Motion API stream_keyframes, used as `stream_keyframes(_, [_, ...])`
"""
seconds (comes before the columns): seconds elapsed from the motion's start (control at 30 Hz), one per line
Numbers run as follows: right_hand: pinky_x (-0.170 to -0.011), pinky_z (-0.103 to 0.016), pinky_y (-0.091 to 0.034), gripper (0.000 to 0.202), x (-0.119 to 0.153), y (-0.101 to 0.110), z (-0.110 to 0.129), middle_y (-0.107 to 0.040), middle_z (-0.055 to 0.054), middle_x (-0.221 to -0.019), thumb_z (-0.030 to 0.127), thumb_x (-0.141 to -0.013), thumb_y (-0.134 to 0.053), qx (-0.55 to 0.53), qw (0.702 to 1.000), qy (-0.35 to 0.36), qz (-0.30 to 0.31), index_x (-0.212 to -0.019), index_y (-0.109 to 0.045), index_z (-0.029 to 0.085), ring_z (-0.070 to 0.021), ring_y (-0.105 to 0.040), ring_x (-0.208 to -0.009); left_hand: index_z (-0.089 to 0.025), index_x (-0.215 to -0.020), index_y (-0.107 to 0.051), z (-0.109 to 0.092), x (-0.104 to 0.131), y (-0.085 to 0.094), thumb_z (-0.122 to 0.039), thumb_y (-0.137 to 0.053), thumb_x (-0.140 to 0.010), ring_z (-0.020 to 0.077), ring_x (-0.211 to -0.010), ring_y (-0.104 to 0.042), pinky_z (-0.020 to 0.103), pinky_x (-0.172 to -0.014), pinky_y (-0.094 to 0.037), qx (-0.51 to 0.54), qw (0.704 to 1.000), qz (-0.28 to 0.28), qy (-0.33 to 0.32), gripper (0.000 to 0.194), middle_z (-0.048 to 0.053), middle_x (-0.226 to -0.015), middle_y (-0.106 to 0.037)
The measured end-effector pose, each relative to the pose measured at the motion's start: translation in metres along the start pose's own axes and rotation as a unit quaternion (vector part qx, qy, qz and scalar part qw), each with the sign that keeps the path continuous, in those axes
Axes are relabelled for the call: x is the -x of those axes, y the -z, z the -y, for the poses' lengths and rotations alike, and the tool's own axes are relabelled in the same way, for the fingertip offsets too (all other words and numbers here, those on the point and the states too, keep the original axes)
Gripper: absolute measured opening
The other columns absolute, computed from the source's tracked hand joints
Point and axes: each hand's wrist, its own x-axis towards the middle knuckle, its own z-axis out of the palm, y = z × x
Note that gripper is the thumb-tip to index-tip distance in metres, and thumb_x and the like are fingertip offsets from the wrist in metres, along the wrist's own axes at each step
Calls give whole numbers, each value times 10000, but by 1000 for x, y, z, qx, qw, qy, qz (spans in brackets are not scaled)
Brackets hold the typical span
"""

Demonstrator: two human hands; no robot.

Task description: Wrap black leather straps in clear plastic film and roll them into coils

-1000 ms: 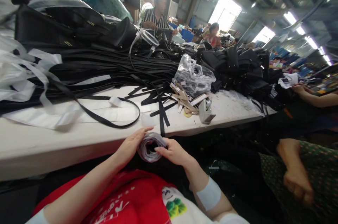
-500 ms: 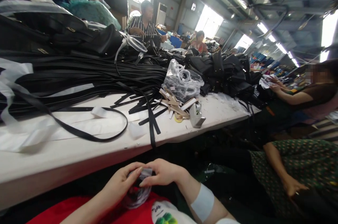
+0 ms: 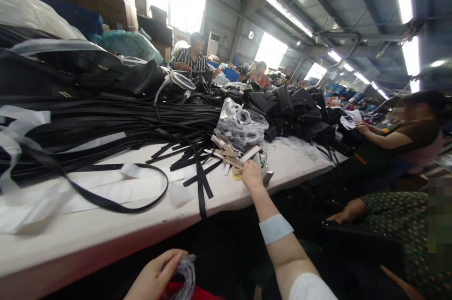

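Low in front of my red clothing, my left hand (image 3: 160, 269) is closed around a coiled bundle (image 3: 186, 274), greyish and plastic-looking; its exact kind is unclear. My right hand (image 3: 253, 175) is stretched out over the table's front edge. It is beside a heap of tan and white strips (image 3: 228, 153) and a small grey tape dispenser (image 3: 267, 176), which it partly covers. Its fingertips are turned away, so whether they grip anything is hidden. A yellow roll (image 3: 237, 175) lies just left of that hand.
Long black straps (image 3: 106, 123) are piled on the white table (image 3: 141, 217), with some ends hanging over its edge. A clear plastic bag of coils (image 3: 242, 123) stands behind the strips. Black bags (image 3: 289, 107) are heaped beyond. Co-workers sit at right, one in a patterned sleeve (image 3: 391, 203).
My right hand has left the coiled bundle and moved up and forward to the strips and dispenser on the table. My left hand keeps the bundle, slightly lower and further left.
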Motion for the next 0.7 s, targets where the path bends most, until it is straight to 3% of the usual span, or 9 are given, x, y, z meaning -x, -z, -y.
stream_keyframes(0.17, [-917,-417,-408,175,-2,11,-19,-663,-188,-959,91,-807,-531,-1,1000,-5,-18,-797,-700,133,-317,-596,-1020,-248,-932,-754,2,0,1,-566,-457,-805,289,-1003,-675,359,-940,-513,-3,1000,13,-8,452,28,-1002,-765])
stream_keyframes(0.27, [-868,-372,-460,166,8,17,-16,-682,-133,-972,223,-877,-508,-33,999,9,-23,-923,-653,158,-262,-630,-961,-249,-965,-744,-5,4,1,-541,-462,-835,276,-1006,-670,357,-959,-498,5,1000,22,-14,427,25,-1009,-762])
stream_keyframes(0.33, [-752,-325,-505,239,23,18,-7,-693,-88,-858,335,-932,-439,-134,991,14,-16,-1012,-584,163,-210,-661,-804,-241,-979,-737,-11,5,1,-528,-462,-851,266,-999,-668,350,-969,-488,11,999,27,-16,418,27,-1007,-762])
stream_keyframes(0.4, [-597,-273,-500,282,43,14,8,-668,-30,-683,426,-935,-434,-305,952,8,14,-1013,-525,171,-167,-635,-595,-231,-985,-731,-14,6,0,-521,-453,-866,254,-991,-667,335,-959,-486,14,999,37,-16,418,31,-1015,-757])
stream_keyframes(0.5, [-475,-209,-452,320,81,4,32,-680,-11,-665,478,-860,-576,-509,854,-31,103,-960,-501,184,-121,-598,-476,-215,-975,-725,-16,6,-1,-518,-454,-868,243,-968,-667,310,-900,-505,23,999,47,-11,420,36,-1012,-752])
stream_keyframes(0.6, [-480,-183,-470,353,117,-5,51,-727,-59,-810,466,-799,-673,-584,783,-85,199,-937,-529,176,-118,-654,-548,-195,-991,-716,-14,6,-2,-533,-451,-854,226,-830,-680,285,-721,-537,42,998,41,19,450,50,-990,-750])
stream_keyframes(0.7, [-515,-183,-493,331,147,-11,61,-724,-56,-828,371,-733,-766,-609,732,-100,289,-915,-577,170,-123,-674,-608,-162,-993,-712,-11,7,-2,-535,-467,-821,188,-616,-643,269,-547,-497,60,996,23,58,478,68,-934,-748])
